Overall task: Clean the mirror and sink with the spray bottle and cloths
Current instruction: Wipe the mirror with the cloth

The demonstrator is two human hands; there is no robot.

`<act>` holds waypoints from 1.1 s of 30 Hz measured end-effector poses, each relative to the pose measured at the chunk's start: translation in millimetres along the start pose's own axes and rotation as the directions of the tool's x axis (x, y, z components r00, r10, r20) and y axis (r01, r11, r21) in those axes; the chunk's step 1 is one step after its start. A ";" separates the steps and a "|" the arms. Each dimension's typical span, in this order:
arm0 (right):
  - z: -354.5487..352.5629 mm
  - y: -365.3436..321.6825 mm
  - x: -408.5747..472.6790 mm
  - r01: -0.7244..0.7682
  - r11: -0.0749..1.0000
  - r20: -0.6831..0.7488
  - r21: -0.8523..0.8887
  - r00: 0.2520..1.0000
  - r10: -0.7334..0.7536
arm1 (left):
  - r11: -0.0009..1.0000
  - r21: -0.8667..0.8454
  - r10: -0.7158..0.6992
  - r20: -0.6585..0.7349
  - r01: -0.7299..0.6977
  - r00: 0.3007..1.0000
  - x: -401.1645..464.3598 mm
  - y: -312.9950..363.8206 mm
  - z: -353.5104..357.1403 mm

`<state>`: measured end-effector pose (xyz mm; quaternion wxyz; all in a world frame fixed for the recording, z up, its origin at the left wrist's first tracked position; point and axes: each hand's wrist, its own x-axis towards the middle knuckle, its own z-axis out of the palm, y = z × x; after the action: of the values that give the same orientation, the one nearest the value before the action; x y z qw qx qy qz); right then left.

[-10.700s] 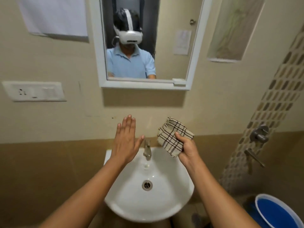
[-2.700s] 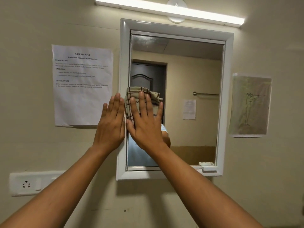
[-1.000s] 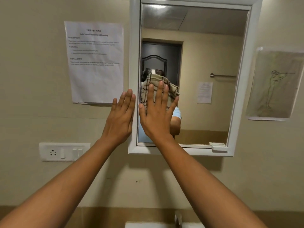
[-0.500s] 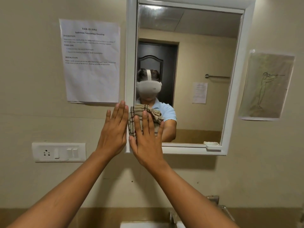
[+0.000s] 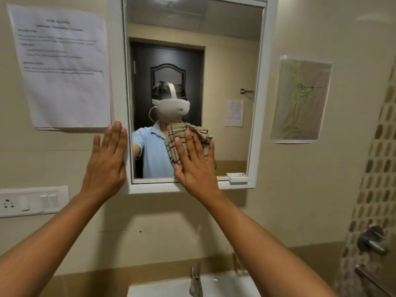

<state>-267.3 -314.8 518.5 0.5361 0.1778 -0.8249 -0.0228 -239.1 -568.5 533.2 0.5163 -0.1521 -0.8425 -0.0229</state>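
While the right hand (image 5: 196, 161) presses the checked cloth (image 5: 188, 136) flat-fingered against the lower mirror (image 5: 225, 61) glass, spreading pressure for the wipe, the left hand (image 5: 106, 161) lies open on the frame edge, likely as a brace. Sink (image 5: 222, 286) sits below, untouched; no spray bottle visible.

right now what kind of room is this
Most likely a small bathroom: a white sink with a tap sits below a framed wall mirror, and a shower valve is mounted on the tiled wall.
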 end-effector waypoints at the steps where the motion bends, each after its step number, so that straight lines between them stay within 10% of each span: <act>1: -1.2 13.3 -1.0 -0.033 0.999 -0.005 -0.003 0.999 0.033 | 1.000 0.002 0.002 0.000 -0.002 1.000 0.2 0.3 0.4; 21: 0.8 58.3 -41.5 -0.407 0.910 -0.048 0.073 0.910 0.411 | 1.000 0.017 -0.007 0.022 0.007 1.000 -0.9 1.9 2.0; 33: -7.3 85.3 -38.2 0.006 1.000 0.031 -0.013 1.000 -0.006 | 0.998 -0.063 0.000 -0.019 -0.001 1.000 -0.8 2.0 5.9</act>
<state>-269.8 -221.7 507.6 0.5245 0.1763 -0.8323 -0.0327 -243.3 -565.6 529.5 0.5193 -0.1683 -0.8363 -0.0508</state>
